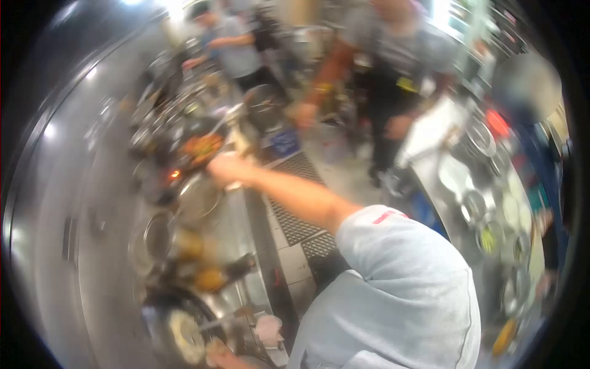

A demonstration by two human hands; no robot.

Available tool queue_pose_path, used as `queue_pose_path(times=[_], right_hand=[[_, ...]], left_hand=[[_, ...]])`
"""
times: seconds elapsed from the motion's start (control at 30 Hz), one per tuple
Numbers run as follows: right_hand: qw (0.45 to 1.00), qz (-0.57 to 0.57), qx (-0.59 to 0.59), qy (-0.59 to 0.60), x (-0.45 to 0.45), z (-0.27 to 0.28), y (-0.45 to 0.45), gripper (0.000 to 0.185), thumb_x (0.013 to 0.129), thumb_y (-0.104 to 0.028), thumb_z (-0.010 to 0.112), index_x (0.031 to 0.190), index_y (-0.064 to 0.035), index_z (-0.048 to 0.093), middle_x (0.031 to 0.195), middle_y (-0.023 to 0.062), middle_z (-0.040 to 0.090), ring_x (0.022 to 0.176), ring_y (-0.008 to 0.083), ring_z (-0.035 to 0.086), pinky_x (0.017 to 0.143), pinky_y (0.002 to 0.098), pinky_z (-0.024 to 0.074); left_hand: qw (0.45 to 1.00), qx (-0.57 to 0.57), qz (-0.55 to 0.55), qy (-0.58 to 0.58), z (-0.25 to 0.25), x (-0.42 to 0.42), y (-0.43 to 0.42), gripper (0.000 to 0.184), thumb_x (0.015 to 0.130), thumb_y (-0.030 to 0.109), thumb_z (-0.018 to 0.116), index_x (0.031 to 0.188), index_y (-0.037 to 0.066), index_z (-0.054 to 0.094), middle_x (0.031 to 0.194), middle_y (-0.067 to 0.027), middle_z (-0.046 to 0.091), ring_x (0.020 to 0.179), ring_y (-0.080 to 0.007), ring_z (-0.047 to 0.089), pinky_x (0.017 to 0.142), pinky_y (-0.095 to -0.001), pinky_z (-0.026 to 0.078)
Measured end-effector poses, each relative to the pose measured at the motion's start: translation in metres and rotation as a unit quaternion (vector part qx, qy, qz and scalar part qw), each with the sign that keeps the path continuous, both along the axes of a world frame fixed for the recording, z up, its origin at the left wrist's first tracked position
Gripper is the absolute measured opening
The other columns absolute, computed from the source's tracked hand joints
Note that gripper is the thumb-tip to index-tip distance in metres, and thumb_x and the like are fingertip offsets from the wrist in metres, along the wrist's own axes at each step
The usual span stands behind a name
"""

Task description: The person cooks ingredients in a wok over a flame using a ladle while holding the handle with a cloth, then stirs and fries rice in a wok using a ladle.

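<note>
My right arm stretches over the stove, and my right hand [227,171] looks closed beside a pan of orange-red food [203,147]. Blur hides what its fingers hold. A pale, cloth-like thing [241,136] lies just beyond that hand. Low in the view, my left hand [222,355] is at the edge of a dark wok [153,310]. Its fingers are smeared and partly cut off by the frame. Pale food [186,337] lies in the wok, and a metal utensil [224,318] slants over its rim. A pinkish cloth [268,330] is close by.
A small flame [176,174] glows near metal pots [200,198]. One person [233,52] works farther along the stove; another, in a dark apron [393,86], stands in the aisle. Bowls [488,238] line the right counter. Perforated mats [301,203] cover the floor.
</note>
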State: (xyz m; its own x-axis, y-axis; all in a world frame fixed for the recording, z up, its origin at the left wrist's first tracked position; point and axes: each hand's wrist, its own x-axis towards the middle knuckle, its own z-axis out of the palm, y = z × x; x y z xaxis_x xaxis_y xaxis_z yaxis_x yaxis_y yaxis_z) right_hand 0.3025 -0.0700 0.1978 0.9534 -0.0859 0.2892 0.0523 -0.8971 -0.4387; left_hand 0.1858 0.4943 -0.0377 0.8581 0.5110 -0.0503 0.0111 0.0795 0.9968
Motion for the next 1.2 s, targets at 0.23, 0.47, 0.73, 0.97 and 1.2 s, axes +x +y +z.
queue_pose_path(times=[0.23, 0.47, 0.73, 0.97, 1.2], right_hand=[[0.904, -0.275, 0.315, -0.086, -0.332, -0.141, -0.043, 0.026, 0.083, -0.022, 0.051, 0.095, -0.0020, 0.063, 0.093, 0.0197, 0.064, 0.089, 0.0333, 0.061, 0.080, 0.0410, 0.0479], [0.639, -0.706, 0.258, -0.162, -0.642, -0.119, -0.083, 0.025, 0.083, -0.018, 0.051, 0.101, -0.0040, 0.061, 0.073, 0.0177, 0.063, 0.068, 0.0314, 0.063, 0.065, 0.0404, 0.0478], [0.366, -0.908, 0.144, -0.144, -0.831, -0.147, -0.037, 0.035, 0.084, -0.031, 0.055, 0.109, -0.0061, 0.057, 0.098, 0.0208, 0.062, 0.090, 0.0350, 0.061, 0.077, 0.0433, 0.0474], [0.370, -0.887, 0.277, -0.012, -0.832, -0.212, -0.060, 0.053, 0.084, -0.041, 0.052, 0.117, 0.0012, 0.049, 0.108, 0.0247, 0.058, 0.100, 0.0376, 0.057, 0.087, 0.0448, 0.0435], [0.341, -0.929, 0.100, -0.104, -0.875, -0.141, -0.048, 0.041, 0.082, -0.023, 0.058, 0.118, -0.0066, 0.051, 0.101, 0.0197, 0.059, 0.094, 0.0336, 0.057, 0.082, 0.0424, 0.0458]], left_hand=[[0.950, -0.002, -0.287, 0.121, 0.031, -0.024, -0.195, 0.026, 0.084, 0.010, 0.055, 0.107, 0.001, 0.048, 0.102, -0.0111, 0.056, 0.093, -0.0214, 0.053, 0.082, -0.0341, 0.044], [0.704, 0.038, -0.628, 0.330, 0.038, -0.101, -0.386, 0.038, 0.085, 0.013, 0.055, 0.119, -0.001, 0.046, 0.113, -0.0125, 0.054, 0.104, -0.0226, 0.052, 0.090, -0.0349, 0.041], [0.208, 0.360, -0.893, -0.174, 0.099, -0.286, -0.720, 0.083, 0.073, 0.005, 0.058, 0.142, 0.008, 0.011, 0.125, -0.0288, 0.043, 0.113, -0.0369, 0.048, 0.096, -0.0413, 0.039], [0.004, 0.337, -0.895, -0.293, 0.062, -0.366, -0.841, 0.051, 0.069, 0.005, 0.059, 0.119, 0.000, 0.051, 0.102, -0.0221, 0.061, 0.100, -0.0326, 0.058, 0.085, -0.0374, 0.045], [-0.016, 0.318, -0.892, -0.322, 0.090, -0.423, -0.853, 0.060, 0.074, 0.006, 0.056, 0.131, 0.009, 0.036, 0.103, -0.0203, 0.061, 0.102, -0.0357, 0.056, 0.080, -0.0391, 0.046]])
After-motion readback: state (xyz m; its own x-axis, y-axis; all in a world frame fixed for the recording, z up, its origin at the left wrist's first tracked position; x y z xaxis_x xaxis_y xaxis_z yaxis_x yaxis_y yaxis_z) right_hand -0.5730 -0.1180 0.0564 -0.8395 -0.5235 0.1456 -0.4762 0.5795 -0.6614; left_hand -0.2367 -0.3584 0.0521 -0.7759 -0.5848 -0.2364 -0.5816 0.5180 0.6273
